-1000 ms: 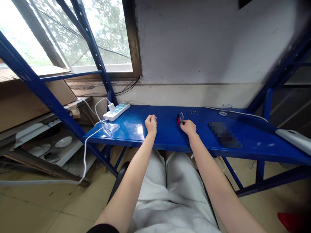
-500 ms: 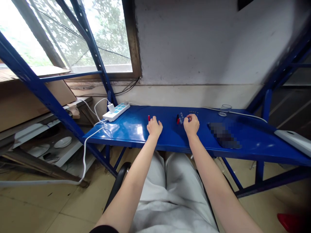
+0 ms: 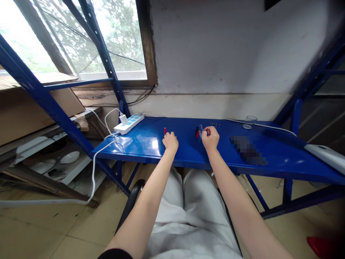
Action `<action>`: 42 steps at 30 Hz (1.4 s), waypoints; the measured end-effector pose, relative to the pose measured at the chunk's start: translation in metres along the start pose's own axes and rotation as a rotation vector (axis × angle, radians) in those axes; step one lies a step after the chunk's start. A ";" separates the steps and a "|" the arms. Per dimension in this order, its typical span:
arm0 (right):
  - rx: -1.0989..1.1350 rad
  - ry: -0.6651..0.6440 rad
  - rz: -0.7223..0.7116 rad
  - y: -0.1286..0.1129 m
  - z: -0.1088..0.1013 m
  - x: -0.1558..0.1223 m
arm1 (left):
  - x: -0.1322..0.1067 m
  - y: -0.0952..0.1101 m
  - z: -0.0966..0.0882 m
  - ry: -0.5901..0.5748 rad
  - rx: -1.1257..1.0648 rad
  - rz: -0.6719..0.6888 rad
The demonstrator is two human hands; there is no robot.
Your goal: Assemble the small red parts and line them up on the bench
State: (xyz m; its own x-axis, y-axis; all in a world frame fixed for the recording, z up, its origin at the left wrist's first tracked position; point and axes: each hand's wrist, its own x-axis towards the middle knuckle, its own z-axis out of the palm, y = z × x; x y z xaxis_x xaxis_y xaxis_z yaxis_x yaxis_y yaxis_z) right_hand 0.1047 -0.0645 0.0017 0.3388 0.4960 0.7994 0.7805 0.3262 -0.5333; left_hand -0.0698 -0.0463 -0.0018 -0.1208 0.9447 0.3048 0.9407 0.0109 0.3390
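My left hand (image 3: 170,141) rests low over the blue tabletop, its fingers bent loosely and a little apart, with nothing visible in them. Just beyond its fingertips stands a small red cylindrical piece (image 3: 165,130). My right hand (image 3: 211,138) is closed, thumb and forefinger pinched together; what they hold, if anything, is too small to make out. Left of these fingers, and partly covered by them, is a cluster of small clear pieces (image 3: 201,128). Against the cluster sit a red piece (image 3: 197,134) and a black piece (image 3: 197,129). Several tiny pieces (image 3: 214,125) stand in rows behind my right hand.
A white power strip (image 3: 129,124) with a plugged-in cable lies at the table's left end. To the right are a clear glass (image 3: 249,122), a blurred dark object (image 3: 248,150) and a white device (image 3: 326,156). Blue metal posts (image 3: 295,117) flank the blue table (image 3: 183,158).
My right hand has shifted slightly left and turned toward the clear pieces. My left hand has drawn back a little, its fingers now bent down more.
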 end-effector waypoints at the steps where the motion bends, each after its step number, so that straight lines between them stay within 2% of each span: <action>1: 0.003 0.002 -0.003 0.000 0.000 0.000 | 0.001 0.000 0.001 -0.003 0.002 0.001; 12: -0.015 0.026 -0.033 0.002 0.001 0.000 | 0.000 -0.003 0.004 0.022 -0.085 0.024; 17: -0.001 0.010 -0.067 0.001 0.000 -0.001 | 0.002 -0.007 0.006 0.078 -0.277 0.091; 23: -0.030 -0.169 -0.248 -0.001 0.005 -0.007 | 0.010 -0.014 0.013 0.188 -0.696 0.209; 27: -0.052 -0.298 -0.314 -0.009 0.007 -0.010 | 0.009 -0.010 0.014 0.193 -0.804 0.341; 32: -0.063 -0.452 -0.201 -0.019 0.005 -0.008 | 0.006 -0.005 0.012 0.142 -0.843 0.497; 36: -0.108 -0.511 -0.105 -0.019 0.006 -0.007 | 0.006 -0.004 0.013 0.077 -0.884 0.537; 42: -0.177 -0.590 -0.156 -0.014 0.009 -0.007 | 0.006 -0.004 0.014 0.033 -0.889 0.538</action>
State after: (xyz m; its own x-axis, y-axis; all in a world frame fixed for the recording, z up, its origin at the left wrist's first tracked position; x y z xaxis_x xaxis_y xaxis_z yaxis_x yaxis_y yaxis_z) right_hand 0.0864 -0.0658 0.0010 -0.0933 0.8297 0.5504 0.8895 0.3179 -0.3283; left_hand -0.0697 -0.0358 -0.0141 0.2244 0.7434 0.6301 0.3017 -0.6678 0.6805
